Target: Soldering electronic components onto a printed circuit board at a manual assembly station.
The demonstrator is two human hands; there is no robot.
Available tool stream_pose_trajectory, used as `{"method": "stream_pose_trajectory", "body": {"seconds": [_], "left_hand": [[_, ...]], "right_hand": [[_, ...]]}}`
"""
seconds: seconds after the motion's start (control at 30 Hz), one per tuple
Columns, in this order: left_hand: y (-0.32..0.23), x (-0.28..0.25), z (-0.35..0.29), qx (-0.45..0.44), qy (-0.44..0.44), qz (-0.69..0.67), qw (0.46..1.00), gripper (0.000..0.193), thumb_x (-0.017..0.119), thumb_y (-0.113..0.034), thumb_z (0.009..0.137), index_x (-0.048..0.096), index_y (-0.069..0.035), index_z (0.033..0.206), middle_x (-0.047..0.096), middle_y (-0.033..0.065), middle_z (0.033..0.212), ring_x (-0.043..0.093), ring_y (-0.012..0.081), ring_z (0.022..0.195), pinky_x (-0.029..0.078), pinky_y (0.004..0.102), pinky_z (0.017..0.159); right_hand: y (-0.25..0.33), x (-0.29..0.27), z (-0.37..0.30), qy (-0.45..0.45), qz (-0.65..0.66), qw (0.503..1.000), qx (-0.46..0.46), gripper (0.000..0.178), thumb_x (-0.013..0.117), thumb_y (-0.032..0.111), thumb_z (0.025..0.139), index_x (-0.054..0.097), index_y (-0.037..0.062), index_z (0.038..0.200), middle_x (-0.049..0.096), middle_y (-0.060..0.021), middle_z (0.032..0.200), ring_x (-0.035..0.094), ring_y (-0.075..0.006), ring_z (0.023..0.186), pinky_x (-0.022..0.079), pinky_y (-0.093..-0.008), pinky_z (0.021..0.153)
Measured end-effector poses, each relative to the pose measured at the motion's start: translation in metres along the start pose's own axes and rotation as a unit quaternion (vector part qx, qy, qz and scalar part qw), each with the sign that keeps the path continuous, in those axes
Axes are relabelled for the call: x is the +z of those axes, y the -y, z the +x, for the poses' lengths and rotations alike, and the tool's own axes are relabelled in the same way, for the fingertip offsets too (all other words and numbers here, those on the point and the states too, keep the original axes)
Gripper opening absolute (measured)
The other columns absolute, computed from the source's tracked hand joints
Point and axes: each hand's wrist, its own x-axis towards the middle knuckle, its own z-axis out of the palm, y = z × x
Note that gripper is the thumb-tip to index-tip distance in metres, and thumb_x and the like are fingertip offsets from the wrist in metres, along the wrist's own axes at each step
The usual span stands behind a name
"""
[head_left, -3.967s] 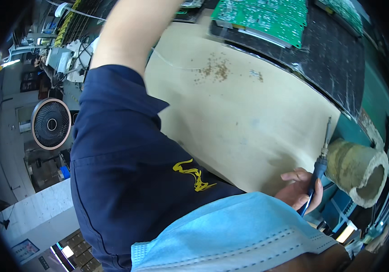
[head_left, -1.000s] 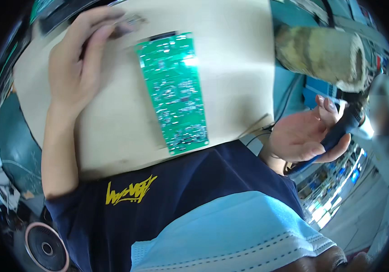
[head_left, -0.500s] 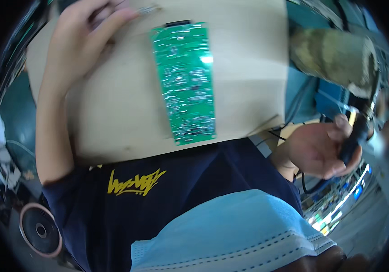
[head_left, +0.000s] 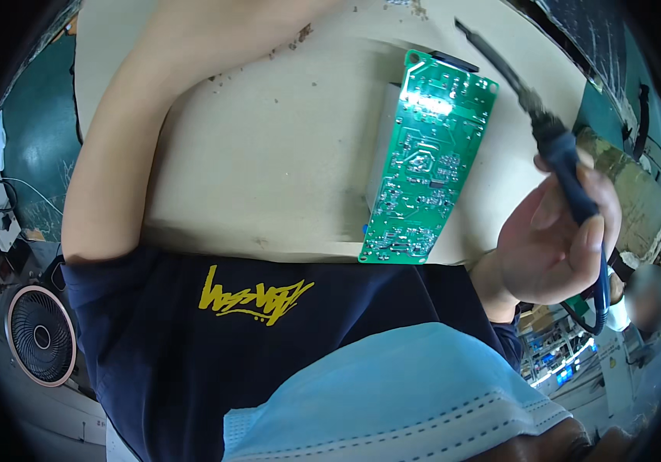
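My right hand [head_left: 558,231] is closed around the dark handle of a soldering iron [head_left: 564,158]. The iron's tip points up and to the left, beyond the far right corner of a green circuit board [head_left: 427,165]. The board lies solder side up, slanted, with its far end to the right and a black connector [head_left: 454,61] at that end. Parts beneath hold it above the beige work surface [head_left: 269,169]. My left hand [head_left: 269,23] reaches to the far edge of the view, left of the board; its fingers are cut off and blurred.
Brown crumbs [head_left: 303,33] are scattered near my left hand, and a small shiny piece lies at the top edge. A worn, stained cylinder [head_left: 627,192] stands at the right. A round fan [head_left: 41,336] is at the lower left; another person [head_left: 649,300] is at the far right.
My right hand has brought the soldering iron from the right side up beside the board. The view has shifted, and the board now sits farther right, slanted. My left fingers have left the view.
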Motion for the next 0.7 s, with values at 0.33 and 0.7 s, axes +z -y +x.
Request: {"method": "stream_pose_trajectory", "body": {"seconds": [0.33, 0.7], "left_hand": [[0.004, 0.008, 0.007, 0.117, -0.036, 0.181, 0.976, 0.010, 0.070, -0.004, 0.082, 0.062, -0.002, 0.078, 0.038, -0.0033, 0.052, 0.032, 0.0048, 0.048, 0.024, 0.0243, 0.046], [0.008, 0.011, 0.008, 0.138, -0.040, 0.207, 0.968, 0.011, 0.071, -0.002, 0.081, 0.061, -0.002, 0.076, 0.039, -0.0025, 0.052, 0.033, 0.0046, 0.047, 0.023, 0.0241, 0.046]], "right_hand": [[-0.019, 0.012, 0.015, 0.036, -0.003, 0.999, 0.006, 0.047, 0.053, 0.034, 0.094, 0.058, -0.0099, 0.109, 0.061, -0.0251, 0.095, 0.061, -0.0331, 0.087, 0.050, -0.0448, 0.085], [-0.025, 0.023, 0.018, 0.058, -0.007, 0.998, -0.014, 0.047, 0.041, 0.028, 0.094, 0.060, -0.0104, 0.115, 0.047, -0.0083, 0.062, 0.051, -0.0194, 0.070, 0.044, -0.0490, 0.088]]}}
